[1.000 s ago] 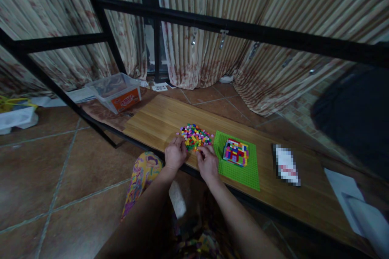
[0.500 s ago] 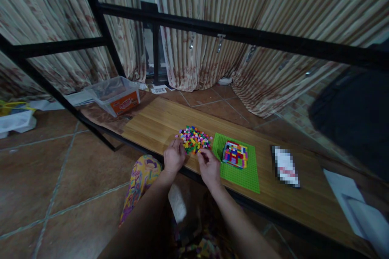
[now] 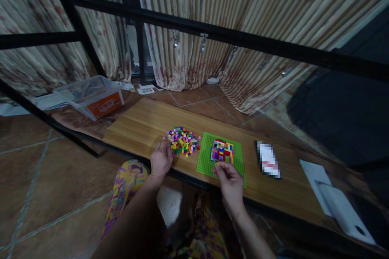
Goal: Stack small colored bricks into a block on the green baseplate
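Observation:
My right hand [image 3: 232, 180] is over the near part of a green studded baseplate [image 3: 206, 158], its thumb and fingers pinching a tiny yellow building brick [image 3: 217, 164]. Just beyond the fingertips, a multicoloured block of joined bricks [image 3: 223, 150] sits on the baseplate, its near edge partly covered by the hand. To the left is a loose heap of small coloured bricks [image 3: 184, 141] on the wooden board. My left hand [image 3: 161, 158] rests at the heap's near left side with its fingers curled in; whatever they may hold is hidden.
The wooden board [image 3: 136, 123] lies inside a black metal frame [image 3: 182, 24]. A clear plastic box with an orange label [image 3: 105, 105] stands at its left end. Right of the baseplate lies a blurred-out flat object [image 3: 268, 160], then white sheets [image 3: 316, 182]. Curtains [image 3: 194, 60] hang behind.
My right hand has gone from the heap's edge rightward to the baseplate, carrying the yellow brick. My left hand stays by the heap. The whole view has shifted as the head turned right.

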Available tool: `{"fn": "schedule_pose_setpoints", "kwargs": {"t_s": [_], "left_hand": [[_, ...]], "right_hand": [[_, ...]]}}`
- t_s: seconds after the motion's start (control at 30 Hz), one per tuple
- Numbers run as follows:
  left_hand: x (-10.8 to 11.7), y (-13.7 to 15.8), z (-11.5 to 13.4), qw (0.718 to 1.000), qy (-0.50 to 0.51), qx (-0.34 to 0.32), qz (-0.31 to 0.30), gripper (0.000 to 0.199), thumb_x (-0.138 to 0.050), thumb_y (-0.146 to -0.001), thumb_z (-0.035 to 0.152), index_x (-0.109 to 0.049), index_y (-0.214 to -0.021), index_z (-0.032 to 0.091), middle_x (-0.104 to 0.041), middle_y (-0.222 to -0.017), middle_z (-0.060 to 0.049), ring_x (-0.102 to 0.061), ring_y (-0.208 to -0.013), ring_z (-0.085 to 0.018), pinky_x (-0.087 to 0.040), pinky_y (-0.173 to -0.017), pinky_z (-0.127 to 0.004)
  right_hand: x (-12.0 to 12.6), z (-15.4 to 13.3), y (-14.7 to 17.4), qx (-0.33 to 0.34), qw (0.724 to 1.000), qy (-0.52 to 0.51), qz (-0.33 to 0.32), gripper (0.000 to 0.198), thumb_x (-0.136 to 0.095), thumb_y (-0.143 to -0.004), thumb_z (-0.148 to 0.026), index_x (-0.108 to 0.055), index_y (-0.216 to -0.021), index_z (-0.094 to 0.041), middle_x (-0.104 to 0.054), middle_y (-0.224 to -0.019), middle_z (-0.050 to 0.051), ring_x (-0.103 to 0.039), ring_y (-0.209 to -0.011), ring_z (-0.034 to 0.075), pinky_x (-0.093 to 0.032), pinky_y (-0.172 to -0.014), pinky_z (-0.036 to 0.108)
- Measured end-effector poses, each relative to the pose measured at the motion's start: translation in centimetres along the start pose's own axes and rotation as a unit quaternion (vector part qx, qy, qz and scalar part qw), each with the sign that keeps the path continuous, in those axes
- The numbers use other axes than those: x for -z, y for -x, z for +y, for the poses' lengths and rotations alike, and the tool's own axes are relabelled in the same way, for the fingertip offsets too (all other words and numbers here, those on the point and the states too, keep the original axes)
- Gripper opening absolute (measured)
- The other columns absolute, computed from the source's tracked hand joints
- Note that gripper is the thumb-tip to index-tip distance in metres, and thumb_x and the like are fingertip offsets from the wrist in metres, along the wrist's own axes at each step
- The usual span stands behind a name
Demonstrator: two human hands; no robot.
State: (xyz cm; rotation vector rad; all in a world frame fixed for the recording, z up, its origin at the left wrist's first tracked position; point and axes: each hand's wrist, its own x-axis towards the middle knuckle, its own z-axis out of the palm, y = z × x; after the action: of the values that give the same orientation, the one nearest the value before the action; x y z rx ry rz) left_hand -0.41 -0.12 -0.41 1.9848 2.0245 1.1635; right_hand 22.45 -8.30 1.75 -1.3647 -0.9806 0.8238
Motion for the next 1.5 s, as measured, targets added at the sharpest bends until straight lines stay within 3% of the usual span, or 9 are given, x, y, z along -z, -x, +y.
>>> {"fn": "schedule_pose_setpoints", "kwargs": {"t_s": [0.23,0.5,0.77,1.03,1.5], "left_hand": [[-0.1,-0.2,-0.2,1.000,-0.017,-0.004,0.010,0.026,-0.041,-0.092,0.024,-0.064,-0.097,0.015,-0.069,-0.090,-0.009,-0.065,-0.081,-0.020,-0.045,-0.068,-0.028],[-0.1,-0.3,0.0,1.000,-0.020,0.001,0.005,0.027,-0.040,-0.092,0.025,-0.065,-0.097,0.015,-0.070,-0.093,-0.010,-0.065,-0.083,-0.022,-0.045,-0.069,-0.029],[-0.1,-0.4,0.0,1.000,-0.021,0.004,-0.003,0.028,-0.039,-0.092,0.027,-0.065,-0.095,0.016,-0.069,-0.090,-0.010,-0.064,-0.083,-0.022,-0.044,-0.069,-0.029],[-0.4,-0.3,-0.3,1.000,-0.010,0.006,0.005,0.027,-0.041,-0.091,0.026,-0.065,-0.098,0.017,-0.070,-0.095,-0.010,-0.065,-0.084,-0.023,-0.046,-0.071,-0.031],[-0.3,-0.3,-0.1,1.000,-0.019,0.007,-0.001,0.028,-0.041,-0.091,0.027,-0.066,-0.097,0.017,-0.071,-0.095,-0.009,-0.065,-0.086,-0.022,-0.045,-0.070,-0.029]], "right_hand": [[2.3,-0.9,-2.1,-0.015,0.997,-0.007,0.070,0.033,-0.076,-0.066,-0.046,-0.069,-0.083,-0.018,-0.071,-0.071,0.002,-0.067,-0.063,0.018,-0.055,-0.061,0.033],[3.8,-0.3,-3.9,0.019,0.993,0.066,0.098,0.032,-0.068,-0.072,-0.045,-0.072,-0.087,-0.017,-0.072,-0.076,0.005,-0.063,-0.064,0.016,-0.051,-0.063,0.032],[4.1,-0.3,-5.0,0.099,0.974,0.198,0.043,0.026,-0.060,-0.081,-0.040,-0.072,-0.091,-0.019,-0.071,-0.096,0.009,-0.065,-0.088,0.021,-0.049,-0.082,0.036],[3.4,-1.7,-4.9,0.162,0.938,0.307,0.013,0.027,-0.049,-0.089,-0.032,-0.072,-0.096,-0.019,-0.069,-0.094,0.010,-0.065,-0.086,0.022,-0.049,-0.078,0.035],[2.7,-1.8,-5.3,0.213,0.889,0.406,-0.011,0.031,-0.043,-0.088,-0.023,-0.073,-0.095,-0.018,-0.067,-0.093,0.009,-0.064,-0.085,0.020,-0.051,-0.082,0.034]]}}
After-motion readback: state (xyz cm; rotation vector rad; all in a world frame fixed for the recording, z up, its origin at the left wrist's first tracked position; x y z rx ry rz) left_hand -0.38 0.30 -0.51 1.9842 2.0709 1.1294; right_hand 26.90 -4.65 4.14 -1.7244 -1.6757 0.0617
